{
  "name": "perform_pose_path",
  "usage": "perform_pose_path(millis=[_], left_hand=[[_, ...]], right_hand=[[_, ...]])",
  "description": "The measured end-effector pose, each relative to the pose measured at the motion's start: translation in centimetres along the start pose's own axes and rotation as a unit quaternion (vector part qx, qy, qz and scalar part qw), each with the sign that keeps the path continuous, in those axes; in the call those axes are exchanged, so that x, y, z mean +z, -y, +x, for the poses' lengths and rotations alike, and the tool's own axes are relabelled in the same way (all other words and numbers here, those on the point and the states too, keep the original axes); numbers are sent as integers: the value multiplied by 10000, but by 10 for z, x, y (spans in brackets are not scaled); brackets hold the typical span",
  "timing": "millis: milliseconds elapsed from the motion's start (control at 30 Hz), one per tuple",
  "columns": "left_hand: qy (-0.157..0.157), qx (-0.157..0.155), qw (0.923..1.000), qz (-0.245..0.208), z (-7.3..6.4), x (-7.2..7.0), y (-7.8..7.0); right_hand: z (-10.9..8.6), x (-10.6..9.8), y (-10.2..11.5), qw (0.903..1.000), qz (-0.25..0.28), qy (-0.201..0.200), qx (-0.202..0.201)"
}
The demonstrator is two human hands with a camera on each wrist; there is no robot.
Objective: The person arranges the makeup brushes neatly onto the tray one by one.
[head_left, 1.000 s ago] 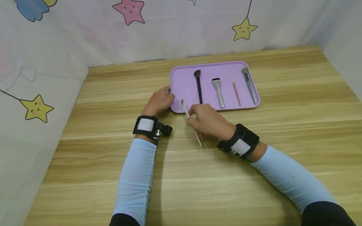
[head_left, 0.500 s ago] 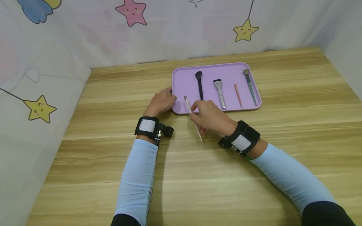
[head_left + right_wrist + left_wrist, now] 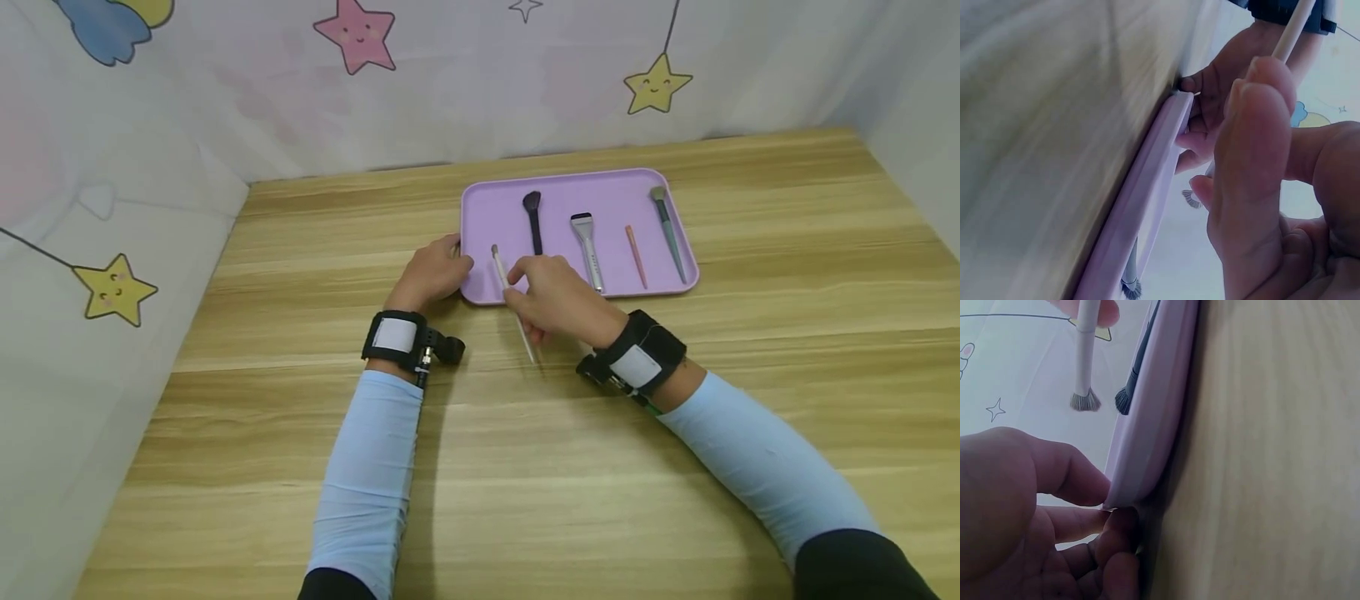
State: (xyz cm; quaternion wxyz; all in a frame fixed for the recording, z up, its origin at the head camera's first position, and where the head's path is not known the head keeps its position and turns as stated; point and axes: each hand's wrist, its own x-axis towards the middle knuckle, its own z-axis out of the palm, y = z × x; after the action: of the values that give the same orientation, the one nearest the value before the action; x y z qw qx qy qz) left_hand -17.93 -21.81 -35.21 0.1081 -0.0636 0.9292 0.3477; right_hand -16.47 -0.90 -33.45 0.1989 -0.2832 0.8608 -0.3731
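My right hand pinches a slim white makeup brush over the front left part of the lilac tray. The brush tilts, its bristle end over the tray and its handle tail past the front rim. In the left wrist view, the grey-tipped bristles of the white brush hang apart from the tray. My left hand grips the tray's left edge, thumb at the rim and fingers at its underside. A black makeup brush lies on the tray, its handle end hidden behind my right hand.
Also on the tray, left to right, lie a silver flat brush, a short pink brush and a green-handled brush. The tray rests on a wooden table, with a printed curtain behind it.
My right hand has moved a little forward, taking the white brush farther over the tray. The left hand keeps its grip on the edge. The whole head view has shifted slightly.
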Motion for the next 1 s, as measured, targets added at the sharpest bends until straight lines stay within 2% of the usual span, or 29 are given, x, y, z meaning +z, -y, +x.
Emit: perform_pose_path(millis=[233, 533, 767, 1000], left_hand=[[12, -53, 10000, -15, -1, 1, -1], [-29, 46, 10000, 28, 0, 0, 1], [-76, 209, 9997, 138, 1, 1, 2], [-74, 195, 9997, 147, 1, 0, 1]], right_hand=[[7, -2, -1, 9999, 107, -12, 95], [13, -4, -2, 9995, 270, -1, 153], [18, -3, -1, 9998, 138, -19, 132], [25, -3, 0, 9998, 142, -40, 142]])
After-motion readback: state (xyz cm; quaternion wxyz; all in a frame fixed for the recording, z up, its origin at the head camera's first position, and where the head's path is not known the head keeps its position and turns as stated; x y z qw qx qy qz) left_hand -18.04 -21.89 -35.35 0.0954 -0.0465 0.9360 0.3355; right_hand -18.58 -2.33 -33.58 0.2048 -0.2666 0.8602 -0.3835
